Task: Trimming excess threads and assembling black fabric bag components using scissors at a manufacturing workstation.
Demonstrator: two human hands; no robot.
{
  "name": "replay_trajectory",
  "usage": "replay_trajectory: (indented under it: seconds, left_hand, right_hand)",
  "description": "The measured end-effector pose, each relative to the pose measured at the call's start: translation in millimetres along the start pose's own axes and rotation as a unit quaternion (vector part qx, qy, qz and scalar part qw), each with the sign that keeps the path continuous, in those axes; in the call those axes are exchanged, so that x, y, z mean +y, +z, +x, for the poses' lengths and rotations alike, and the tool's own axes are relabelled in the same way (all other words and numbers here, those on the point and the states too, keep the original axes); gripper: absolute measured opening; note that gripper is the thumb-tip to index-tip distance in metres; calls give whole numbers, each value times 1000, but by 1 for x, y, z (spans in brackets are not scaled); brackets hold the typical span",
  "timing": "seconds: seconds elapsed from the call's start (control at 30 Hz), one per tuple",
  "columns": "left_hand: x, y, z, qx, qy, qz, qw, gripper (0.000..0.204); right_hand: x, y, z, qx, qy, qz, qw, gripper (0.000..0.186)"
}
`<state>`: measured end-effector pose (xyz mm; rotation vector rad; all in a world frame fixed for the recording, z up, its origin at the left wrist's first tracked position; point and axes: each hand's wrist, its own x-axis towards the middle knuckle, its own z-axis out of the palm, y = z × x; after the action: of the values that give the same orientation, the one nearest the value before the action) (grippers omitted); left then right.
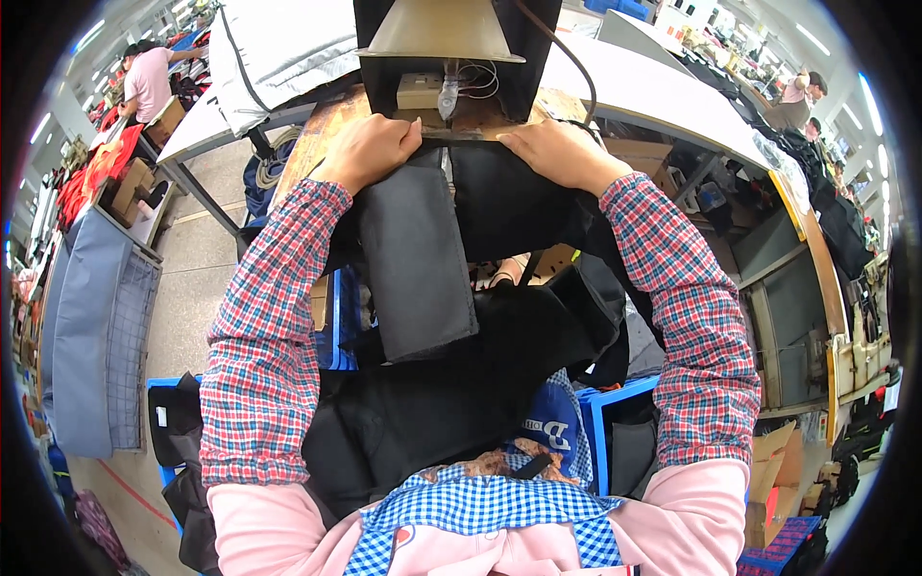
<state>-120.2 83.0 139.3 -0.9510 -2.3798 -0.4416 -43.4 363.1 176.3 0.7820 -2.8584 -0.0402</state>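
Both hands press black fabric at a sewing machine.

The left hand (367, 149) and right hand (557, 154) lie flat, each grip released, palms pinning the black fabric piece (423, 259) to the wooden surface (322, 130). The sewing machine (447, 58) stands at 12 o'clock; the fabric trails to 6 o'clock.

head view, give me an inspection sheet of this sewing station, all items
surface: wooden table, mostly covered by fabric.
job's things: black fabric piece draped from the table edge into the lap, fed under the sewing machine.
clutter: blue bins of dark fabric beside the knees.
grips: left hand and right hand press flat on the fabric.
cables: black cable beside the machine.
surroundings: other workers at distant tables, grey wire cart.
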Motion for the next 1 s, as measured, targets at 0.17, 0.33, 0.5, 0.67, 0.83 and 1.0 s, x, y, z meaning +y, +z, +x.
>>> replay_trajectory:
  seconds: [0.17, 0.33, 0.5, 0.67, 0.83, 1.0]
  left_hand:
    - [-11, 10, 12, -7, -8, 9, 1000, 51]
    - [-22, 11, 21, 20, 4, 16, 1000, 52]
    - [-32, 15, 25, 25, 10, 7, 1000, 53]
    - [-32, 11, 31, 5, -17, -5, 1000, 50]
    - [-33, 11, 30, -10, -34, 16, 999, 49]
    - [-30, 12, 37, -7, -29, 37, 999, 51]
  right_hand:
    - [35, 27, 16, 63, -157, -188, 968, 38]
    - [39, 28, 28, 100, -105, -83, 986, 33]
    - [34, 19, 35, 105, -106, -91, 985, 32]
    - [32, 14, 35, 138, -94, -131, 977, 31]
    - [16, 2, 33, 93, -61, -149, 983, 32]
    - [31, 14, 30, 206, -129, -124, 962, 40]
